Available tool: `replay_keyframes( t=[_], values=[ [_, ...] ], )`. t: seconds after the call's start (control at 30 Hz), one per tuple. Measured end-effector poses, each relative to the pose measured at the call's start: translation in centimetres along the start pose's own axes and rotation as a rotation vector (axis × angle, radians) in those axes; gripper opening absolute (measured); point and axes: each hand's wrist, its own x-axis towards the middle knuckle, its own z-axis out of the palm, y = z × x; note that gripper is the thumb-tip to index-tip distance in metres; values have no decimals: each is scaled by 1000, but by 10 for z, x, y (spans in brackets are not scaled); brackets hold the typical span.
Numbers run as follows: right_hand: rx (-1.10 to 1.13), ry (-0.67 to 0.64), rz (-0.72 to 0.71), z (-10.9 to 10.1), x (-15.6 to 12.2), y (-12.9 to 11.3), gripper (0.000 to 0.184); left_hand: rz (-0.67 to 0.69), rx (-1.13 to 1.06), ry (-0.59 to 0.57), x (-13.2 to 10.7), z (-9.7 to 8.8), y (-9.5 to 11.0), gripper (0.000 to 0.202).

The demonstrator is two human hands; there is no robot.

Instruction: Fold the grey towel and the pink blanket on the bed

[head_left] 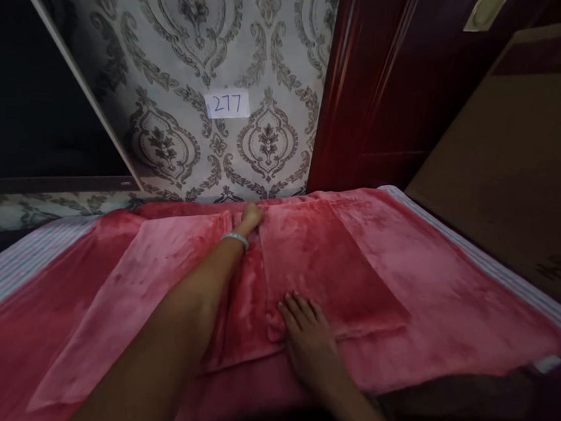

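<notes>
A pink-red plush cloth [325, 260] lies folded in layers in front of me; I cannot tell whether it is a garment or a blanket. Its right part is folded into a flap, and its left part [154, 252] spreads towards me. My left hand [252, 216], with a pale bangle at the wrist, reaches to the cloth's far edge. It is closed there by the flap's upper corner, fingertips hidden. Lower down, my right hand [306, 334] rests flat with fingers apart on the flap's near left corner.
A larger pink plush layer [450, 297] lies beneath, over a striped sheet [25, 267]. Behind stand a patterned wall [180, 116] with a paper label [228, 104] reading 277, and a dark red door [370, 81]. A cardboard box [526, 147] leans at right, a black screen [39, 98] at left.
</notes>
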Motion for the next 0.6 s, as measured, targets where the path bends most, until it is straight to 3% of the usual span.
replay_keyframes(
  t=[0.13, 0.23, 0.37, 0.53, 0.6],
  values=[
    [22, -51, 39, -8, 4, -4, 52, 285, 248, -52, -39, 4, 20, 63],
    [19, -71, 42, -8, 4, -6, 52, 445, 542, -192, -76, 14, 14, 74],
    [32, -98, 55, -10, 5, -7, 52, 417, 656, -315, -96, 20, 3, 75],
    [76, -168, 80, -23, 11, -3, 56, 305, 632, -446, -94, 5, 25, 75],
    [71, -174, 73, -26, 11, -2, 58, 335, 619, -459, -106, -3, 30, 74]
  ],
)
